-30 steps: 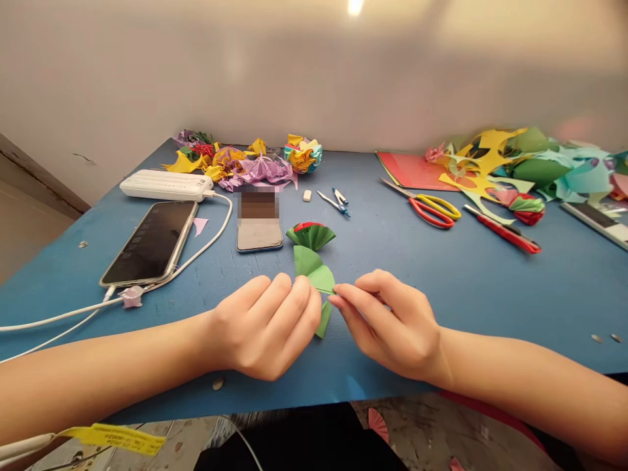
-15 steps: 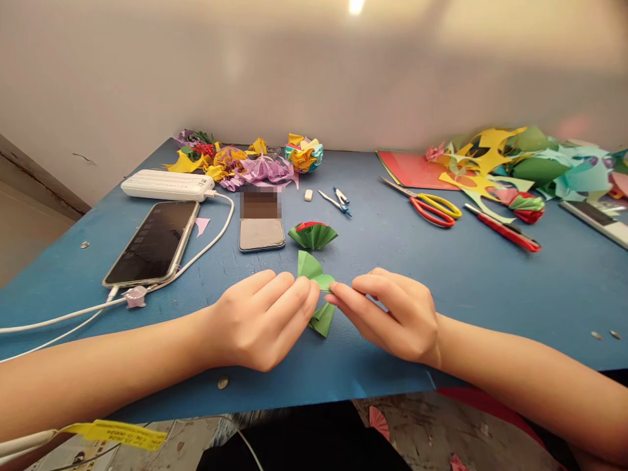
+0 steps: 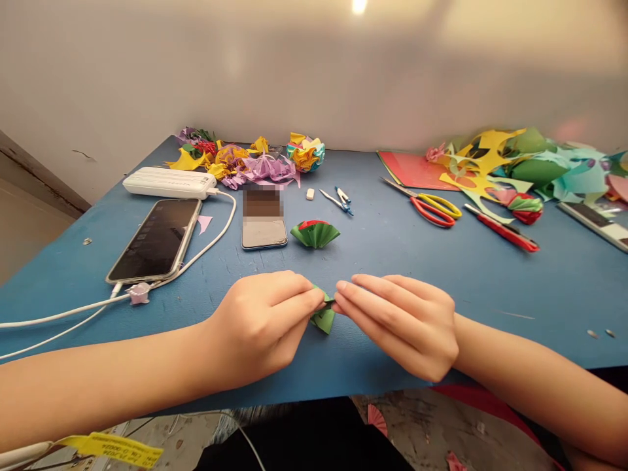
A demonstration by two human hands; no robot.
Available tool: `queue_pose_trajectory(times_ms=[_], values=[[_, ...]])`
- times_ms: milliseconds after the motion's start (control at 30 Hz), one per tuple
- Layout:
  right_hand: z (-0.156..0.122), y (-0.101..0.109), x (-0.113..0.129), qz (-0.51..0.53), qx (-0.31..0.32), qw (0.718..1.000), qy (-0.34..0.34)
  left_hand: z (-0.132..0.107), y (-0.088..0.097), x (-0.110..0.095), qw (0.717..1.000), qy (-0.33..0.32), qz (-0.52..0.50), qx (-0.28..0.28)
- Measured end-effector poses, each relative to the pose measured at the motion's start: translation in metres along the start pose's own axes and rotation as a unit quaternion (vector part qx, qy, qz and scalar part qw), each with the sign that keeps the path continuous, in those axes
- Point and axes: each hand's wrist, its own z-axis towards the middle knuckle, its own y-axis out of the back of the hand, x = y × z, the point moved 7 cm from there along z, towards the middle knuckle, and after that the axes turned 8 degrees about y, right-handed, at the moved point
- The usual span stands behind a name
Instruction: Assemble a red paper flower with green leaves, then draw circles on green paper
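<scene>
My left hand (image 3: 267, 324) and my right hand (image 3: 400, 324) meet over the near edge of the blue table (image 3: 456, 275), fingertips pinched together on a small folded green paper piece (image 3: 322, 318). Only a small green fan-shaped corner of it shows below the fingers; the rest is hidden between them. A finished pleated green paper fan with a red top (image 3: 314, 233) lies on the table just beyond the hands.
A phone (image 3: 156, 241) on a white cable and a white power bank (image 3: 169, 183) lie at the left, a smaller phone (image 3: 263, 226) in the middle. Crumpled paper flowers (image 3: 255, 163) sit at the back. Scissors (image 3: 432, 208), a red cutter (image 3: 505, 232) and paper scraps (image 3: 530, 163) lie right.
The green paper, spread out above the hands before, is now folded down small between the fingertips. Both hands have closed in toward each other.
</scene>
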Motion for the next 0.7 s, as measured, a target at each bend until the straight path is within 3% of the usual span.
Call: queue_pose_trajectory(times_ms=[167,300,467,700], values=[[-0.003,-0.005,0.001,0.004,-0.004,1.000,-0.011,-0.002,0.004,-0.016,0.987,-0.117,0.107,-0.018],[-0.003,-0.007,0.004,-0.007,-0.005,1.000,0.000,-0.001,0.006,-0.023,0.974,-0.161,0.160,-0.014],[-0.003,-0.009,0.001,0.029,-0.002,0.999,-0.026,0.000,0.004,-0.026,0.966,-0.174,0.189,-0.011],[-0.002,-0.011,0.008,0.000,0.014,1.000,0.010,0.000,0.002,-0.030,0.967,-0.178,0.180,0.010]])
